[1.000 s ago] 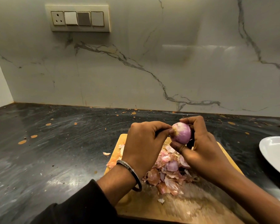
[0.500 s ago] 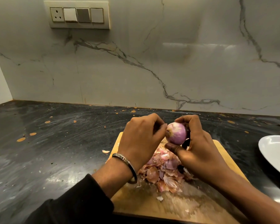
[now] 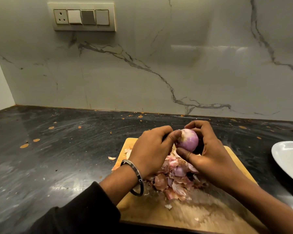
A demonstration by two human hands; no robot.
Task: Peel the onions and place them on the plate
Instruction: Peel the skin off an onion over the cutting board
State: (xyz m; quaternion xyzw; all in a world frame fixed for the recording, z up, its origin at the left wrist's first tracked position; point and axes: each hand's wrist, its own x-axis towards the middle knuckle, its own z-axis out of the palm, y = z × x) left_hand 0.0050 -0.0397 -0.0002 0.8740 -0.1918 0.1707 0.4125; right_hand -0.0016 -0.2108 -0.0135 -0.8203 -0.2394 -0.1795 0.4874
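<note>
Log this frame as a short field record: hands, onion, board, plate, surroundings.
onion: purple, looks mostly peeled, held above the board
right hand: grips the onion, fingers curled round it
left hand: thumb at the onion's pale end, fingers curled; a bangle on the wrist
board: wooden, on the dark counter
peels: heaped on the board under the hands
plate: white, at the right edge, cut off by the frame; no onion visible on it
wall: marble, switch panel at upper left

Dark countertop [image 3: 57, 157] — bearing a wooden board [image 3: 210, 215] and white plate [image 3: 287, 159].
</note>
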